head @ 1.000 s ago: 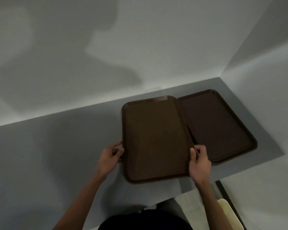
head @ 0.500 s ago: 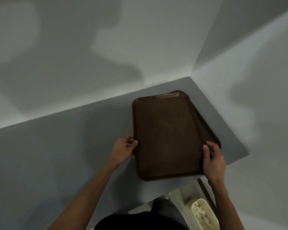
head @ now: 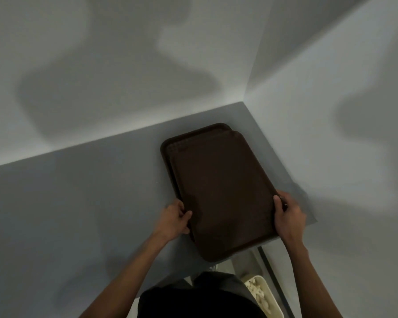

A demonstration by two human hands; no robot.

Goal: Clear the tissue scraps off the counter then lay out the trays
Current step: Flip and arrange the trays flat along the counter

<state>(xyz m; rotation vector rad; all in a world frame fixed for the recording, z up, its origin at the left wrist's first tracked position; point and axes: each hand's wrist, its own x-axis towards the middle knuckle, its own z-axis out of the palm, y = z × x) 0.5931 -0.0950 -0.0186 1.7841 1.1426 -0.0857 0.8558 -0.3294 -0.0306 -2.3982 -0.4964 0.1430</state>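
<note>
1. We see two dark brown trays stacked at the right end of the grey worktop (head: pixel 78 191), near the corner where the two walls (head: pixel 124 65) meet.
2. The lower tray (head: pixel 170 148) lies flat on the worktop. Only its left rim and far rim show.
3. The upper tray (head: pixel 223 191) covers most of the lower one, offset toward the right and toward the person. Its near end overhangs the worktop's front edge.
4. We cannot tell whether the upper tray rests on the lower one or is held just above it.
5. The left hand (head: pixel 174 218) grips the upper tray's left edge, thumb on top of the rim and fingers curled around it.
6. The right hand (head: pixel 288 218) grips the right edge the same way (thumb on top, fingers wrapped over the rim).
7. Both hands sit on the near half of the tray, one on each long side.
8. Below the worktop at the lower right stands a pale bin (head: pixel 274 299) holding white tissue scraps (head: pixel 255 290).
9. We see no scraps on the worktop.
</note>
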